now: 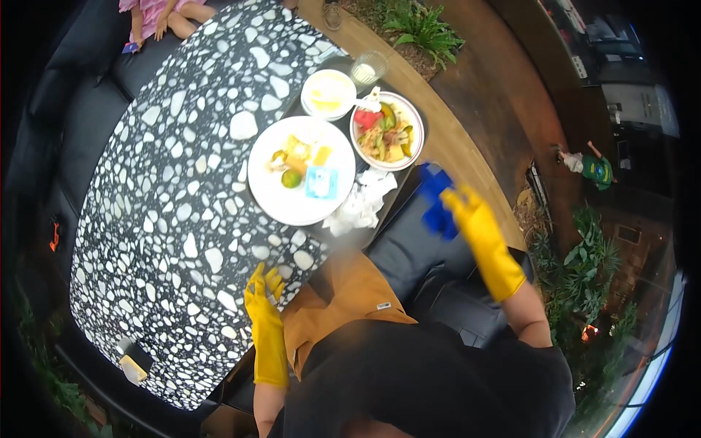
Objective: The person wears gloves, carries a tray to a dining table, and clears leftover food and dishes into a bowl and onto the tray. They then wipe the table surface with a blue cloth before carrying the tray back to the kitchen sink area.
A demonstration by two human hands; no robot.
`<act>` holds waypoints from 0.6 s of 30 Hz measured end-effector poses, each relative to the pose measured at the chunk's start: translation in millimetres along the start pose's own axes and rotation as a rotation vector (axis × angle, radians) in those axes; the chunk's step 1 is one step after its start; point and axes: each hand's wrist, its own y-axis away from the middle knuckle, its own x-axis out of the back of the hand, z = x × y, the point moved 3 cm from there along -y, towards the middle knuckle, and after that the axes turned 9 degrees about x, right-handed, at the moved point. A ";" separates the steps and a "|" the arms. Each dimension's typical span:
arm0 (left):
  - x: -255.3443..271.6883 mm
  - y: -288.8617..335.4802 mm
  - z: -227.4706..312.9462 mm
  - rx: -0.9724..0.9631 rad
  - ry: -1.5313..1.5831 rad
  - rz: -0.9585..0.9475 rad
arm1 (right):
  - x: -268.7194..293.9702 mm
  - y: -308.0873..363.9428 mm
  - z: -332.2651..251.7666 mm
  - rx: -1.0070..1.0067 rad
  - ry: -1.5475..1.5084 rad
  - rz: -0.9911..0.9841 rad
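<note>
Both my hands wear long yellow rubber gloves. My right hand (467, 210) is closed on a blue cloth (437, 197), held above the black seat to the right of the tray. My left hand (261, 293) is at the near edge of the pebble-patterned table (212, 212), fingers apart and slightly curled. Ahead, a dark tray (398, 188) bears a white plate (266, 193) with food scraps, a small green citrus and a blue-and-white packet (321, 182). Beside it are a bowl of leftovers (387, 131), a smaller white bowl (328, 77), a glass (369, 67) and crumpled white tissues (361, 204).
Black padded seating (44, 124) runs along the table's left. A seated person in pink (157, 11) is at the far left. A dark holder with a yellowish item (133, 367) stands at the near left. A wooden ledge (467, 157) and plants (427, 33) border the right.
</note>
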 end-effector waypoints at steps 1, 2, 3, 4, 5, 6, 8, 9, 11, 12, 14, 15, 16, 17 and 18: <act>-14.7 -18.4 -8.5 0.009 0.026 -0.051 | 34.1 -48.2 7.3 0.209 0.133 0.128; -26.5 -33.8 -13.6 0.018 0.050 -0.091 | 49.7 -87.7 -8.1 0.255 -0.182 0.038; -45.4 -40.3 -15.9 0.036 0.068 -0.058 | 52.7 -112.2 -43.2 0.185 -0.256 -0.047; -57.8 -51.9 -22.0 0.019 0.139 -0.038 | 63.1 -162.7 -35.7 0.258 -0.213 0.021; -74.1 -62.0 -29.1 0.020 0.151 0.045 | 66.6 -218.9 -29.3 0.293 -0.188 0.026; -91.0 -74.3 -34.7 0.023 0.162 0.124 | 67.0 -273.1 -29.3 0.382 -0.186 -0.032; -83.5 -78.4 -56.5 0.091 0.261 0.275 | 31.5 -351.1 -15.1 0.200 -0.184 -0.214; -98.2 -78.2 -60.8 -0.043 0.272 0.292 | 3.6 -380.2 -20.0 0.251 -0.211 -0.327; -129.1 -88.7 -58.1 -0.078 0.257 0.353 | -25.4 -451.7 1.8 0.269 -0.170 -0.597; -127.1 -86.4 -59.6 -0.089 0.265 0.393 | -48.0 -444.6 -3.0 0.234 -0.076 -0.469; -102.5 -92.4 -81.5 -0.119 0.327 0.304 | -71.3 -425.0 -25.6 0.192 -0.127 -0.558; -93.8 -94.5 -89.2 -0.223 -0.107 0.494 | -73.8 -413.7 -41.7 0.156 -0.159 -0.583; -108.4 -96.2 -87.9 -0.256 -0.318 0.610 | -65.6 -409.8 -48.2 0.112 -0.189 -0.581; -118.3 -95.3 -82.8 -0.258 -0.485 0.694 | -67.4 -420.4 -34.0 0.208 -0.201 -0.575; -130.7 -90.9 -76.9 -0.277 -0.693 0.739 | -61.5 -407.7 -48.1 0.217 -0.139 -0.601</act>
